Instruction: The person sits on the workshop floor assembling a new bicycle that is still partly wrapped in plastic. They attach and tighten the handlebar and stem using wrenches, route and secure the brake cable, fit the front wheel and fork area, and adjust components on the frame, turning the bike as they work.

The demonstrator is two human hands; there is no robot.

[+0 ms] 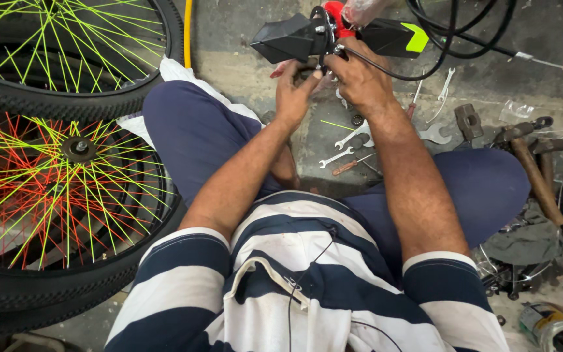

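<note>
Black plastic bicycle part [294,39], one, with a red fitting and a lime-tipped black piece beside it, held above the concrete floor [242,72] just beyond the person's knees. Left hand [294,91] and right hand [360,81], close together, pinch its underside. Two spoked wheels [66,189] lie left; three spanners [353,137], two hammers [532,169] lie right.

Concrete floor [242,62] — spanners [350,137], hammers [532,169], spoked wheels [66,195] lie on it
</note>
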